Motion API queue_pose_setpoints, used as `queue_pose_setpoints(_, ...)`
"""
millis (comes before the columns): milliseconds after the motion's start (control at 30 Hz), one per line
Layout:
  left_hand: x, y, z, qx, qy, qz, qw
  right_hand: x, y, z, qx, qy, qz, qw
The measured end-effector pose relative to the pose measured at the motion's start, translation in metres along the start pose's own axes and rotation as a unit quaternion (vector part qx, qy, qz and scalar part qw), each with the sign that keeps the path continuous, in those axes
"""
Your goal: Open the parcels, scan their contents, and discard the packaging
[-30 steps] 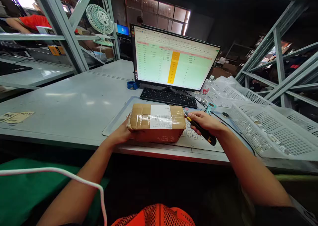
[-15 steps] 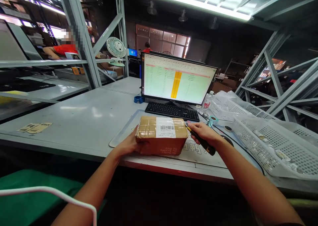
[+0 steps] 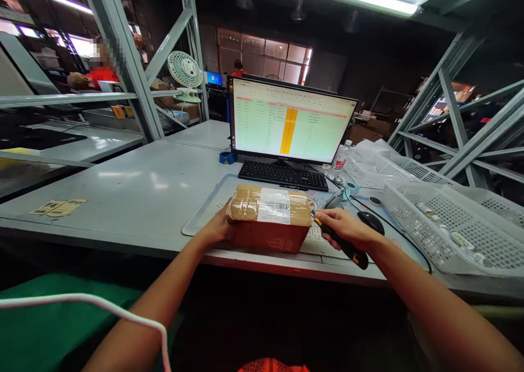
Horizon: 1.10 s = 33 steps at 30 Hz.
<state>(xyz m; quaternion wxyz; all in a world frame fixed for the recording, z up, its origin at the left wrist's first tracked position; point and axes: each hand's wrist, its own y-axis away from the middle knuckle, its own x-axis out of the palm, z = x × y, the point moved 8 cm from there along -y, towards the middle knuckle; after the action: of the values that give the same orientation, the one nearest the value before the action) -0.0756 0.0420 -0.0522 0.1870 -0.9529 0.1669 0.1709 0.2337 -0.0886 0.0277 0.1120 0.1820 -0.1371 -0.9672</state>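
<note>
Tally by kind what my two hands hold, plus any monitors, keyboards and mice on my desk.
Box: 1
Knife: 1
Monitor: 1
Keyboard: 1
Mouse: 1
Total: 5

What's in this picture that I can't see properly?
In the head view:
Inside the cardboard box: hidden by its taped top and sides.
Left hand: fingertips hidden by the box.
Monitor: writing too small to read.
White cable: cut off by left and bottom edges.

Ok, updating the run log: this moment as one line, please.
left hand: against box, left end | right hand: holding knife at box's right end | box: taped, labelled
</note>
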Motion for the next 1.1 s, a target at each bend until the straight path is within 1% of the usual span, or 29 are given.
queue_pose_setpoints(167,0.003,0.011,-0.005,-0.022,0.014,0.019,0.999,0.004,0.006,0.001,0.001,-0.010,-0.011,1.000)
queue_pose_setpoints(233,-0.003,0.018,-0.008,-0.025,0.014,-0.013,0.999,0.004,0.006,-0.002,0.007,-0.022,-0.016,1.000)
queue_pose_setpoints(267,-0.008,0.023,-0.008,-0.034,0.016,-0.049,0.998,0.002,0.006,-0.005,0.007,-0.024,-0.022,0.999)
queue_pose_setpoints(300,-0.012,0.031,-0.008,-0.051,0.014,-0.097,0.994,-0.001,0.005,-0.009,0.005,-0.025,-0.033,0.999)
queue_pose_setpoints(367,-0.016,0.057,-0.006,-0.101,-0.010,-0.217,0.971,-0.011,0.003,-0.019,-0.003,-0.031,-0.071,0.997)
queue_pose_setpoints(400,-0.012,0.076,-0.008,-0.124,-0.034,-0.275,0.953,-0.017,0.001,-0.026,-0.005,-0.038,-0.092,0.995)
queue_pose_setpoints(433,-0.003,0.098,-0.011,-0.138,-0.062,-0.322,0.935,-0.022,-0.001,-0.033,-0.004,-0.046,-0.109,0.993)
queue_pose_setpoints(467,0.010,0.119,-0.017,-0.141,-0.091,-0.344,0.924,-0.026,-0.003,-0.040,-0.001,-0.054,-0.120,0.991)
queue_pose_setpoints(500,0.027,0.138,-0.024,-0.123,-0.106,-0.340,0.926,-0.028,-0.007,-0.047,0.003,-0.058,-0.124,0.991)
queue_pose_setpoints(533,0.046,0.152,-0.032,-0.088,-0.114,-0.309,0.940,-0.029,-0.010,-0.052,0.004,-0.061,-0.124,0.990)
queue_pose_setpoints(567,0.068,0.160,-0.043,-0.032,-0.119,-0.230,0.965,-0.029,-0.014,-0.056,0.001,-0.062,-0.121,0.991)
queue_pose_setpoints(600,0.090,0.165,-0.056,0.042,-0.120,-0.120,0.985,-0.029,-0.017,-0.058,-0.006,-0.064,-0.120,0.991)
queue_pose_setpoints(633,0.102,0.170,-0.068,0.111,-0.121,-0.040,0.986,-0.028,-0.020,-0.057,-0.014,-0.067,-0.118,0.991)
queue_pose_setpoints(667,0.097,0.171,-0.078,0.160,-0.126,-0.025,0.979,-0.028,-0.023,-0.055,-0.022,-0.072,-0.116,0.990)
queue_pose_setpoints(700,0.079,0.166,-0.084,0.192,-0.134,-0.064,0.970,-0.026,-0.025,-0.052,-0.027,-0.077,-0.111,0.990)
queue_pose_setpoints(733,0.046,0.158,-0.084,0.187,-0.144,-0.174,0.956,-0.024,-0.027,-0.048,-0.028,-0.081,-0.102,0.991)
queue_pose_setpoints(767,0.013,0.150,-0.080,0.166,-0.144,-0.282,0.934,-0.021,-0.030,-0.043,-0.027,-0.082,-0.088,0.992)
queue_pose_setpoints(800,-0.010,0.135,-0.071,0.138,-0.129,-0.322,0.928,-0.017,-0.033,-0.036,-0.025,-0.081,-0.069,0.994)
queue_pose_setpoints(833,-0.027,0.118,-0.060,0.105,-0.097,-0.332,0.932,-0.012,-0.036,-0.029,-0.025,-0.080,-0.050,0.995)
queue_pose_setpoints(867,-0.037,0.098,-0.047,0.071,-0.050,-0.308,0.947,-0.007,-0.039,-0.022,-0.026,-0.078,-0.031,0.996)
queue_pose_setpoints(900,-0.039,0.080,-0.033,0.030,0.002,-0.254,0.967,-0.003,-0.043,-0.015,-0.027,-0.077,-0.013,0.997)
queue_pose_setpoints(933,-0.036,0.065,-0.019,-0.011,0.050,-0.190,0.980,0.002,-0.047,-0.008,-0.027,-0.076,0.004,0.997)
queue_pose_setpoints(1000,-0.025,0.049,0.000,-0.080,0.105,-0.081,0.988,0.011,-0.053,0.003,-0.022,-0.077,0.028,0.996)
queue_pose_setpoints(1033,-0.022,0.046,0.006,-0.099,0.109,-0.053,0.988,0.014,-0.055,0.007,-0.017,-0.076,0.036,0.996)
queue_pose_setpoints(1100,-0.024,0.044,0.011,-0.101,0.087,-0.044,0.990,0.019,-0.056,0.012,-0.007,-0.073,0.037,0.997)
